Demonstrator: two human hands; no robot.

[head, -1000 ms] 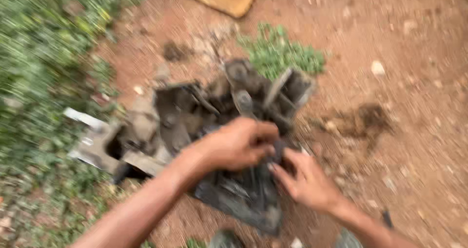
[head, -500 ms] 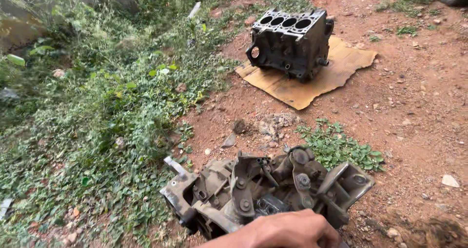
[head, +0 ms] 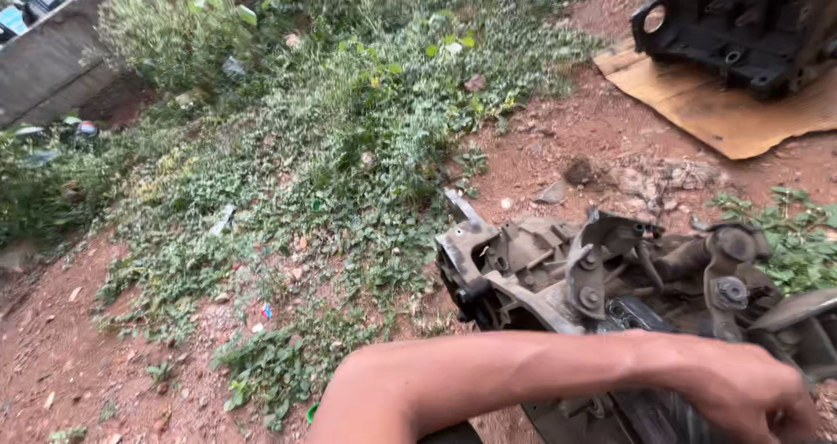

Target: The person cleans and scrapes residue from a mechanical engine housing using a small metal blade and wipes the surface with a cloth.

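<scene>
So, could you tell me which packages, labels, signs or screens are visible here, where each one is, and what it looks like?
No labels, signs or screens show.
Cardboard sheet: flattened, tan, on the red dirt at upper right, under a dark engine block.
Litter scraps: small, pale, perhaps wrappers, scattered in the weeds at left; too small to tell.
Colourful items: beyond the concrete wall at top left; unclear.

Left hand (head: pixel 750 392) blurred, fingers cut by frame edge; gearbox housing (head: pixel 593 278) lower part hidden behind forearm; engine block (head: pixel 741 17) cropped.
</scene>
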